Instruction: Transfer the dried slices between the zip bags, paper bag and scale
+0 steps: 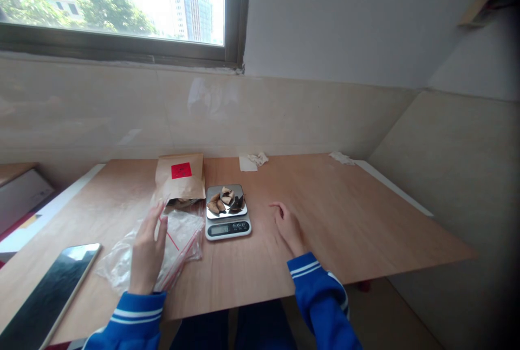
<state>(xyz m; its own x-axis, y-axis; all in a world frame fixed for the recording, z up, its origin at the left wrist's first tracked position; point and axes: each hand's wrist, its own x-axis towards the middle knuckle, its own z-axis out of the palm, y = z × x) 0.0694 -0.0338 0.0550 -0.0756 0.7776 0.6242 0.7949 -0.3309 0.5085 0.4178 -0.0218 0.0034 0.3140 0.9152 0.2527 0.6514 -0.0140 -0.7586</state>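
A kitchen scale [228, 229] stands on the wooden table, its small display lit but too small to read. Several dried brown slices, perhaps dried mushrooms, [221, 203] lie on its metal plate beside some darker pieces. My left hand [148, 250] is over clear zip bags [182, 233] with thumb and fingers apart, holding nothing I can see. Just beyond its fingertips is the mouth of a brown paper bag [179, 179] with a red label, and more dried pieces show there. To the right of the scale, my right hand [289, 228] rests on the table, index finger stretched out, the other fingers loosely bent, nothing in it.
A phone [51, 293] lies at the table's left front. By the wall are a white paper piece [247, 163], a crumpled tissue [259, 159] and another tissue [342, 158]. A window [122, 3] is above; the table's front edge runs close to my legs.
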